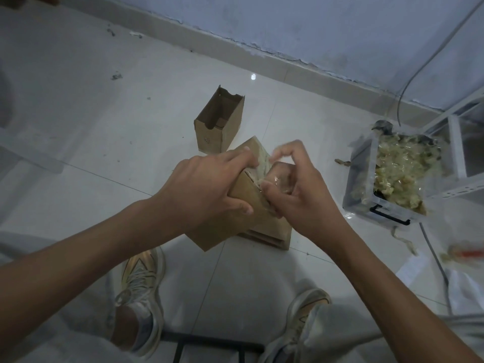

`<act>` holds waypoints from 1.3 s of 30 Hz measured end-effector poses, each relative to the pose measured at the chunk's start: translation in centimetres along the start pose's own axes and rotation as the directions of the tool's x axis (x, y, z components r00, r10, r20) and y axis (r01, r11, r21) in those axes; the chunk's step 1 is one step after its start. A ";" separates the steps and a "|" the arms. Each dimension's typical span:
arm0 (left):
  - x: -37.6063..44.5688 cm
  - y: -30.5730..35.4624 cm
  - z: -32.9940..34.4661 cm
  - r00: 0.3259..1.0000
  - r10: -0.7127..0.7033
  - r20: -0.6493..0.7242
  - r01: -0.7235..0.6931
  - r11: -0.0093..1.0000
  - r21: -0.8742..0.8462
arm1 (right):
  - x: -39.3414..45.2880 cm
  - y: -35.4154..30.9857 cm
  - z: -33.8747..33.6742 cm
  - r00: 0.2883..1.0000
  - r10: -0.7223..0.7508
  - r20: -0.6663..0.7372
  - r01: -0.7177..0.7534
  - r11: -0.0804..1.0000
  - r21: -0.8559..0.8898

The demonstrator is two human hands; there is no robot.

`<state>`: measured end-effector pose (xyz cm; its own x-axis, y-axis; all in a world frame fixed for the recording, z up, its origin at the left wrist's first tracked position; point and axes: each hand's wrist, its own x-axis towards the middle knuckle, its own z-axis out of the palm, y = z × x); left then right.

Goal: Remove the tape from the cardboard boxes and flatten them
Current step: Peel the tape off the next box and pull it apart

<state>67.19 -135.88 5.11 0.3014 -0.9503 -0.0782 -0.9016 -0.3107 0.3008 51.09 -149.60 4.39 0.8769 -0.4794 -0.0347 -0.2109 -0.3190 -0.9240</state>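
Cardboard everywhere in this one, seen from the head camera looking down at the floor (78, 106), which is pale glossy tile. The left hand (207, 187) has its grip wrapped around a small cardboard box (243, 203), thumb on the near face and fingers over the top edge, holding it up above the floor at a tilt. The right hand (301, 189) is right against the box's end, thumb and fingertips pinching a clear strip of tape (277, 179) that's partly peeled off and bunched up shiny between them.

Under the held box there's a flattened box (264, 234) lying on the tile, touching or nearly so, hard to tell. Just behind, nearer the wall (340, 30), a second open box (220, 121) stands upright with its top flaps open.

Off to the right sits a clear plastic bin (366, 179) stuffed with crumpled yellowish tape scraps (403, 169), with a black latch on its near side. A thin cable (419, 74) runs down the wall beside it. Two pale sneakers (141, 286) show at the bottom, one under each arm.
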 end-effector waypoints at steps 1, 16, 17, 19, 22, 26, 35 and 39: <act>0.0 -0.1 0.0 1.000 -0.002 -0.010 0.002 1.000 -0.011 | 0.2 -0.2 -0.2 0.999 -0.036 0.018 0.037 0.998 -0.053; 0.5 0.1 -0.2 0.992 0.114 0.060 -0.118 0.991 0.063 | 1.6 -0.7 -2.7 0.900 -0.003 0.436 0.157 0.935 -0.318; 0.5 0.1 -0.5 0.990 0.125 0.060 -0.127 0.991 0.038 | 1.4 -0.8 -2.9 0.898 0.007 0.439 0.128 0.953 -0.276; 0.4 0.3 -1.2 0.989 0.133 0.072 -0.133 0.991 -0.005 | 1.1 -1.0 -3.1 0.901 0.002 0.433 0.082 0.981 -0.175; 0.5 0.6 -2.5 0.989 0.129 0.077 -0.129 0.992 -0.002 | 0.6 -1.1 -3.2 0.906 -0.034 0.422 0.062 0.997 -0.053; 0.6 0.6 -4.0 0.988 0.082 0.134 -0.078 0.996 -0.038 | 0.1 -1.3 -3.1 0.914 -0.093 0.394 0.099 0.995 0.006; 1.3 -0.2 -6.0 0.965 0.078 0.251 0.024 0.925 -0.380 | 0.8 -2.0 -3.1 0.936 -0.085 0.340 0.014 0.978 0.207; 1.8 -1.0 -6.0 0.994 -0.021 0.110 0.066 0.902 -0.427 | 1.3 -1.8 -2.4 0.983 0.101 0.152 -0.145 0.937 0.318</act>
<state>70.46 -137.19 10.34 0.2841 -0.9401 -0.1884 -0.6607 -0.3343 0.6721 51.52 -151.61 6.89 0.9065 -0.3795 -0.1853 -0.1878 0.0309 -0.9817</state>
